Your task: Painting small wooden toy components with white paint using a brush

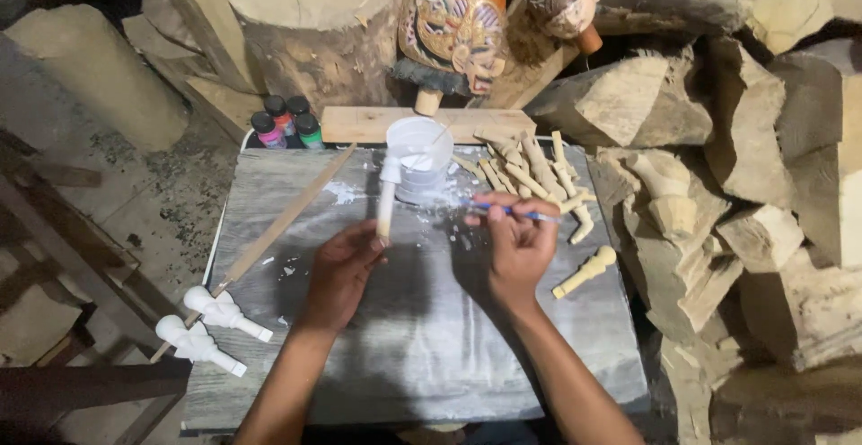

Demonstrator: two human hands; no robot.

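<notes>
A half-whitened wooden peg (386,204) is pinched in the left hand (341,270) over the table (422,346) middle; a blue brush (514,213) is clenched in the right hand (519,247). The white paint cup (419,159) nearby could be tipped; wet paint might be smeared.

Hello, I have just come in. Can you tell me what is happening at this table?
A person is painting small carved wooden pieces white on a grey board. The left hand holds a slim wooden piece, partly white, upright by its lower end. The right hand holds a thin blue-handled brush near a white plastic cup. Two white-painted figures lie at the left edge; unpainted pieces are piled at the right.
</notes>
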